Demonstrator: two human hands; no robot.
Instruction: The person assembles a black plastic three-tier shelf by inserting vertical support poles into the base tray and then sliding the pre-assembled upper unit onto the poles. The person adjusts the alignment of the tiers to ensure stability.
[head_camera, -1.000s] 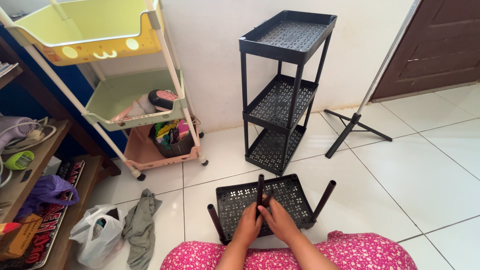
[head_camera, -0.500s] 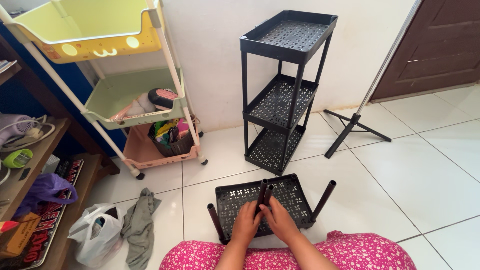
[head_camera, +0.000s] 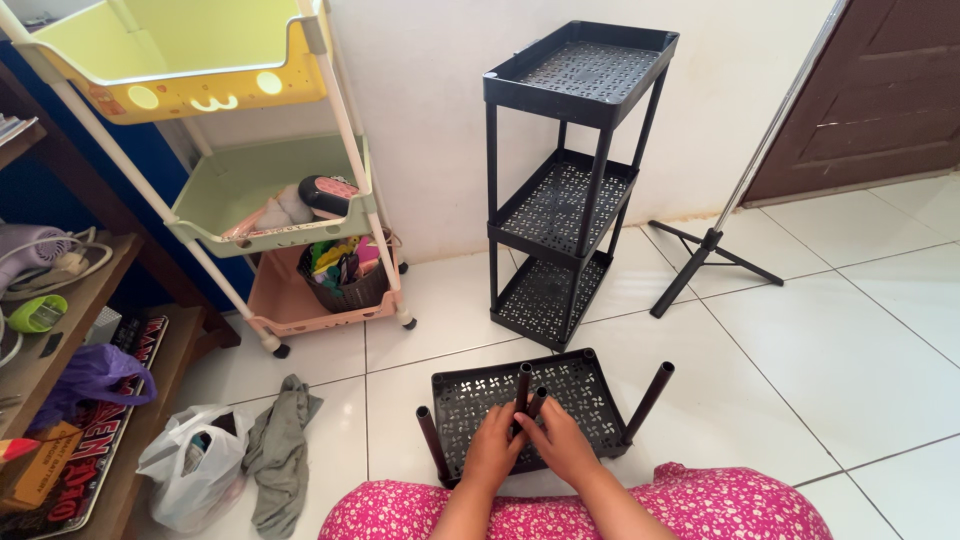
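My left hand (head_camera: 494, 447) and right hand (head_camera: 561, 444) sit side by side over the black perforated tray (head_camera: 470, 400) on the white floor tiles, fingers pinching two short black tubes (head_camera: 522, 388) standing between them; two more posts poke up at the tray's corners; further back stands the black three-tier rack (head_camera: 565, 185), pastel cart (head_camera: 255, 190) off left.

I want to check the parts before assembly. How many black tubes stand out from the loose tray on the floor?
4. One tube at the loose tray's left corner, one at its right corner, and two in the middle at the hands. More may be hidden under the hands.
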